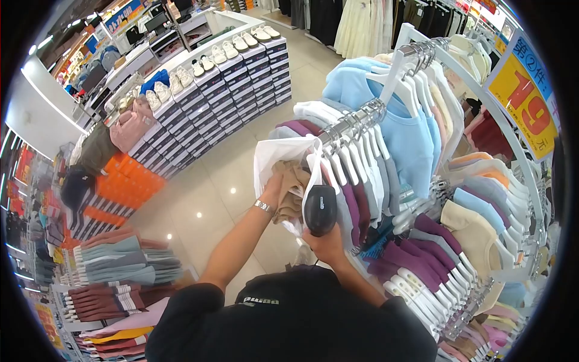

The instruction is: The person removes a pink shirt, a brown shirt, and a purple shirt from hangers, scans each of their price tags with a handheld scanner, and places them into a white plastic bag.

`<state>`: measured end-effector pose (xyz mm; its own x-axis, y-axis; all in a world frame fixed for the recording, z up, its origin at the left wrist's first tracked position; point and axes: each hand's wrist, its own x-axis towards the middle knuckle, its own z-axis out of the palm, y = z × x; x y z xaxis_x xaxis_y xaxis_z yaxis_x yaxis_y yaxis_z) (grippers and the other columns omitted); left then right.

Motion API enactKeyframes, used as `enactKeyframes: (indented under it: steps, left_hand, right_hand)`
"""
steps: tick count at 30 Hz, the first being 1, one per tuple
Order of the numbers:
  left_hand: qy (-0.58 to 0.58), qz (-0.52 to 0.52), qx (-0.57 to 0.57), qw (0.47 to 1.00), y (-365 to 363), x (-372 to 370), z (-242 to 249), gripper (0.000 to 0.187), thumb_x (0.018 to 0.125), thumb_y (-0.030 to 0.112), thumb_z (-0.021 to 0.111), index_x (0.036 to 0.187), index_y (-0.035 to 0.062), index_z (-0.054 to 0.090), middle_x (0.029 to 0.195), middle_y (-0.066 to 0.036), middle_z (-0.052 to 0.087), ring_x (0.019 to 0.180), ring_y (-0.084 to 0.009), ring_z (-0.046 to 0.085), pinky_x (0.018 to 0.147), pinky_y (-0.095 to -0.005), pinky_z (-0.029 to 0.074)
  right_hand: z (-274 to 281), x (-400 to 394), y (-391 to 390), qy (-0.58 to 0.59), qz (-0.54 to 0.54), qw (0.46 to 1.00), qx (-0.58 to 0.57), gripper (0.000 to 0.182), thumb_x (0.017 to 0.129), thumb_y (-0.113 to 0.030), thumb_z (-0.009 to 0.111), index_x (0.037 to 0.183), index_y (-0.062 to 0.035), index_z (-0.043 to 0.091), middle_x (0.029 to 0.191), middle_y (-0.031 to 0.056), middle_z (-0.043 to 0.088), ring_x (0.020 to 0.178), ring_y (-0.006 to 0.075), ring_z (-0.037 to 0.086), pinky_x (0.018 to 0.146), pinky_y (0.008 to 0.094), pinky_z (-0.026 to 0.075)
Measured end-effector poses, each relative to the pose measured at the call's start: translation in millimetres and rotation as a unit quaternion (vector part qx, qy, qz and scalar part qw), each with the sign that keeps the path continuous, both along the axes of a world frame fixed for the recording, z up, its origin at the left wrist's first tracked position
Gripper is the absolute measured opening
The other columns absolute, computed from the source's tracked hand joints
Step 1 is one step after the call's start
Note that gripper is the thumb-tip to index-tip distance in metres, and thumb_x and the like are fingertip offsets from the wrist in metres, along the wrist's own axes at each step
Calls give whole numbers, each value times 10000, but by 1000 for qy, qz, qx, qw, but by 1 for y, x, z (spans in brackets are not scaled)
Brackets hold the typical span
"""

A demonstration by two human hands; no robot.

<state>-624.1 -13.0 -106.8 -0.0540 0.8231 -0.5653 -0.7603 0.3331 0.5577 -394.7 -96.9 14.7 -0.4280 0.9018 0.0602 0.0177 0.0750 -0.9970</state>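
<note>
My left hand (274,188), with a metal watch at its wrist, is closed on a tan garment (292,196) at the mouth of a white plastic bag (268,158). The bag hangs at the end of a clothes rail, with the garment partly inside it. In my right hand (325,242) is a black handheld scanner (320,210), held upright by its lower part, just right of the garment. White hangers with grey and purple tops (350,205) hang close behind the scanner.
Light blue tops (407,130) hang on the rack at right, below a yellow price sign (523,99). Purple garments (416,259) hang lower right. Stacked shoe boxes (205,111) line the far left beyond the tiled floor (223,187). Folded-looking clothes (123,259) hang lower left.
</note>
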Motion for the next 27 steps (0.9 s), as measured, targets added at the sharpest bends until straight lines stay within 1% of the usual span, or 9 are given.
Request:
enactKeyframes:
  steps: [5, 8, 12, 13, 16, 22, 24, 26, 27]
  left_hand:
    - [133, 92, -25, 987, 2, 29, -3, 377, 940, 95, 582, 1300, 58, 474, 1206, -130, 616, 1007, -253, 667, 791, -445, 599]
    - [231, -45, -11, 972, -25, 36, 25, 494, 918, 152, 643, 1349, 73, 415, 1220, -108, 599, 1040, -229, 647, 758, -429, 598]
    - [355, -231, -68, 904, -51, 29, 41, 801, 756, 306, 822, 1360, 34, 372, 1069, -114, 636, 817, -181, 676, 531, -296, 542]
    - [390, -219, 29, 894, -60, 32, 51, 899, 694, 389, 857, 1326, -23, 369, 985, -115, 643, 733, -149, 666, 476, -268, 508]
    - [480, -338, -12, 810, -68, 31, 60, 733, 758, 243, 792, 1271, -14, 335, 908, -88, 608, 619, -100, 611, 422, -233, 477]
    - [664, -266, 183, 675, -58, 40, 4, 712, 764, 290, 801, 1243, -80, 428, 981, -143, 647, 789, -165, 659, 634, -282, 542]
    - [559, -185, 203, 782, -50, 52, -11, 673, 776, 294, 783, 1243, -81, 478, 1004, -166, 659, 817, -182, 671, 659, -317, 539]
    - [214, -84, 102, 968, -49, 67, 1, 537, 812, 225, 731, 1223, -62, 538, 1041, -192, 657, 812, -207, 676, 686, -359, 539]
    - [130, -60, 81, 986, -48, 68, 5, 516, 817, 216, 721, 1218, -58, 546, 1042, -190, 660, 810, -211, 678, 688, -362, 540]
  right_hand:
    - [-8, -5, 3, 9, -25, 1000, -10, 151, 788, -27, 669, 927, -7, 613, 816, 31, 620, 738, 125, 569, 681, 313, 475]
    - [-22, -5, 4, 21, -29, 999, -1, 196, 784, -23, 673, 968, -1, 609, 846, 38, 625, 759, 131, 578, 692, 317, 478]
    - [-16, -6, 4, 8, -24, 1000, -18, 224, 778, -20, 677, 991, 4, 611, 862, 47, 631, 776, 136, 583, 711, 315, 483]
    - [-15, -6, 4, 11, -26, 999, -27, 231, 777, -17, 677, 998, 6, 612, 869, 49, 635, 781, 136, 587, 718, 312, 486]
    - [-18, -10, 3, 30, -40, 998, -26, 221, 783, -12, 688, 992, 13, 620, 870, 46, 651, 775, 112, 598, 703, 285, 490]
    - [-26, -13, 2, 32, -42, 999, -5, 214, 779, -9, 686, 980, 18, 617, 866, 42, 657, 759, 105, 597, 695, 276, 494]
    - [-27, -14, 1, 24, -36, 999, 8, 214, 777, -11, 681, 978, 20, 616, 863, 45, 657, 757, 108, 597, 697, 278, 496]
    - [-26, -17, -1, 21, -37, 999, 18, 213, 775, -15, 677, 976, 21, 616, 857, 51, 657, 755, 112, 597, 697, 282, 497]
    - [-24, -19, -2, 29, -42, 999, 13, 209, 776, -17, 677, 972, 21, 616, 852, 53, 656, 755, 112, 597, 695, 284, 497]
